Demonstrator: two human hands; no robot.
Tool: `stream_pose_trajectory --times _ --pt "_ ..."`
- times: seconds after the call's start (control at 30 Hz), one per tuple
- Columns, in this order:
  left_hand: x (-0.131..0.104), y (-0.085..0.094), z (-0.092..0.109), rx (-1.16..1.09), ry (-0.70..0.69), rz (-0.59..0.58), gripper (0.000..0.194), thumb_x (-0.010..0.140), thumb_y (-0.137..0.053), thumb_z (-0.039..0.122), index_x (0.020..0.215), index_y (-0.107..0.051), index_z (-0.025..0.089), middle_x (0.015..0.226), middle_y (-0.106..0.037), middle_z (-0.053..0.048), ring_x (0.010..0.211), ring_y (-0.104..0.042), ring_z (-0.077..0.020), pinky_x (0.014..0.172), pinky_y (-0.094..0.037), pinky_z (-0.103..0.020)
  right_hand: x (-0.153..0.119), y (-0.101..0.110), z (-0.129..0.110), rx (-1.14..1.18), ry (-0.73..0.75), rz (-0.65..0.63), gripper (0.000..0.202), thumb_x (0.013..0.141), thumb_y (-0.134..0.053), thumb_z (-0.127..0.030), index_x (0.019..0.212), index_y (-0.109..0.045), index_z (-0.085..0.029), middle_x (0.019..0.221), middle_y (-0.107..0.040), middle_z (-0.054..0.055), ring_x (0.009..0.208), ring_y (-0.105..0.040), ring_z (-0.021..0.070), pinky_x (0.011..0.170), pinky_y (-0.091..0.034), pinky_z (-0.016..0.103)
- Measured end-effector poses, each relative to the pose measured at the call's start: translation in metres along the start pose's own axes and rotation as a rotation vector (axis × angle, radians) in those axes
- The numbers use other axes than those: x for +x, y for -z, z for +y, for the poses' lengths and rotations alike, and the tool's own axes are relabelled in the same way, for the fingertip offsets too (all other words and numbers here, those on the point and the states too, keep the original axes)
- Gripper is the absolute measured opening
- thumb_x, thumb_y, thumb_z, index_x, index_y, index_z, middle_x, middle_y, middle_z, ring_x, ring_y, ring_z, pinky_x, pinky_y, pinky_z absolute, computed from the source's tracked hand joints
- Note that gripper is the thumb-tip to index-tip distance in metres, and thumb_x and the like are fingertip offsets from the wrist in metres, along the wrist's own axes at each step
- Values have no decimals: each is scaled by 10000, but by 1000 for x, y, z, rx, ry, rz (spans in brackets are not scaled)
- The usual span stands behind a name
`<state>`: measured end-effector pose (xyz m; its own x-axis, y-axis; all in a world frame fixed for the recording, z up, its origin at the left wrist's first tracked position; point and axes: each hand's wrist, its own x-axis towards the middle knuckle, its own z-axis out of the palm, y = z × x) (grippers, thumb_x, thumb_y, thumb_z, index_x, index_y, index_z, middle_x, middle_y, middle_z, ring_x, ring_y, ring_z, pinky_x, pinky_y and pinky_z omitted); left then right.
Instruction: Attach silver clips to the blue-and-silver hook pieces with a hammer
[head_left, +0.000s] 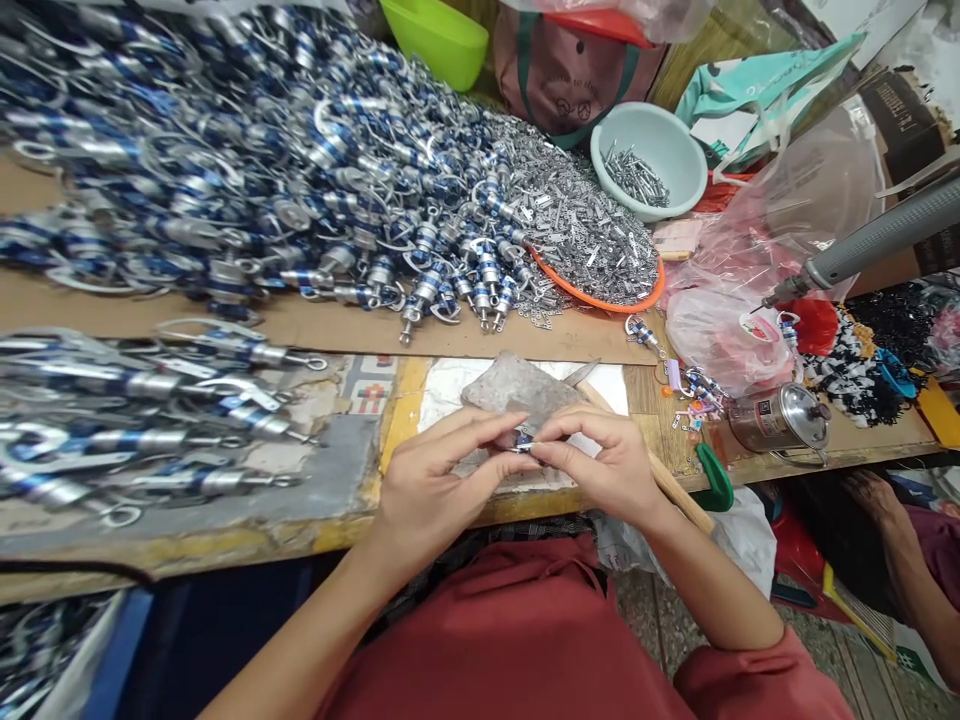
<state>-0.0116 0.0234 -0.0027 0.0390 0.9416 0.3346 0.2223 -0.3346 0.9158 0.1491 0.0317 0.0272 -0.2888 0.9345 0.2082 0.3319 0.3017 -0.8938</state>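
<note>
LH (pixel 441 470) & RH (pixel 606 462) close tog., thumb + fingertips of each pinched on the same small part (pixel 523 440); exact contact pts hidden. Part's btwn the hands, over the near side of the stone (pixel 510 382).

Main risk: tiny pc, fingertip-only hold. Uneven squeeze could pop it onto the stone or off the near edge of the bench (pixel 337 537). Fingers cover most of it, so misalignment could go unseen.

Wood handle (pixel 681 492) runs just by R wrist, prob. a hammer, head mostly hidden; forearm could knock it. Loose bits (pixel 701 395) right of RH: dropped part could get mixed in. Units (pixel 225 432) left of LH lie near the edge; L elbow could snag one.

Beyond both hands: clips (pixel 592 215) heaped at the orange rim (pixel 658 292), could spill if bumped.
</note>
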Motion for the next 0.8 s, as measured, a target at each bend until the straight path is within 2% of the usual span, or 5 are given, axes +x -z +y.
stream_pose_trajectory --times 0.13,0.27,0.4,0.63,0.8 --pt "0 0 2 -125 98 20 108 676 -699 171 732 -751 247 684 -677 5 618 -607 -109 571 -484 -203 -3 5 3 -57 122 7 70 816 -628 -207 778 -659 -157 757 -670 28 735 -627 111 704 -516 232" --pt "2 4 8 -279 267 28 90 642 -732 174 663 -746 260 654 -678 16 635 -623 -113 581 -489 -188 -11 10 8 -347 502 8 150 829 -622 -222 948 -626 -130 925 -668 104 899 -629 152 776 -539 278" --pt "6 9 13 -248 271 -68 81 656 -726 175 663 -743 254 669 -684 14 640 -624 -114 590 -497 -184 -13 20 10 -579 785 -81 155 864 -506 -77 942 -633 -124 933 -697 101 937 -643 165 797 -557 289" --pt "11 13 16 -56 119 -118 85 709 -686 275 641 -731 253 727 -687 -14 690 -644 -156 666 -523 -249 -11 23 12 -547 717 -21 206 862 -503 -96 965 -667 -167 986 -713 93 962 -658 147 819 -566 270" --pt "10 11 19 -165 295 -148 118 717 -680 337 660 -730 246 735 -728 -21 704 -672 -189 704 -563 -296 -14 17 17 -470 613 28 244 835 -516 -73 931 -697 -204 955 -725 69 863 -683 129 750 -580 242"
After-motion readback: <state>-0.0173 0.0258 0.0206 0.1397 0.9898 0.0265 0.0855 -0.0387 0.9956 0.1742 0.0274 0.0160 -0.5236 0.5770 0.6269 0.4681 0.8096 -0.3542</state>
